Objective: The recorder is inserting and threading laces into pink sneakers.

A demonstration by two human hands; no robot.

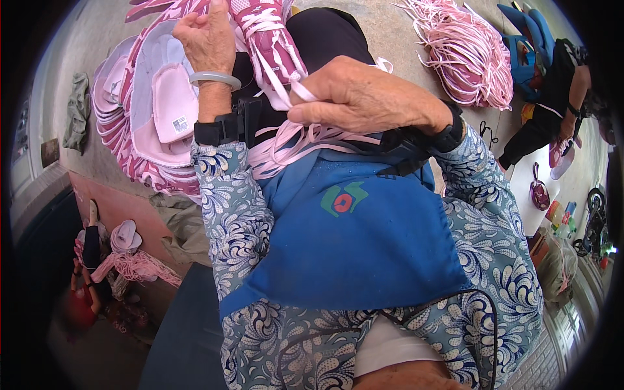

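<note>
On my lap lies a pink shoe upper [265, 40] with pale laces threaded across its front. My right hand [367, 94] is closed in a pinch on a pale pink shoelace [281, 91] beside the upper's near end. At the top edge is my left hand [207, 40], its fingers curled next to the upper; what they hold, if anything, I cannot make out. A grey bangle [214, 78] circles that wrist. Loose pale pink laces [292, 144] lie over my blue apron [354, 253], below my right hand.
Stacked pink shoe uppers [146, 117] with pale linings stand to my left. A heap of pink laces [465, 55] lies on the floor at the upper right. Another person's hand [569, 127] holds a pink shoe at far right. Another person [84, 292] sits lower left near more laces.
</note>
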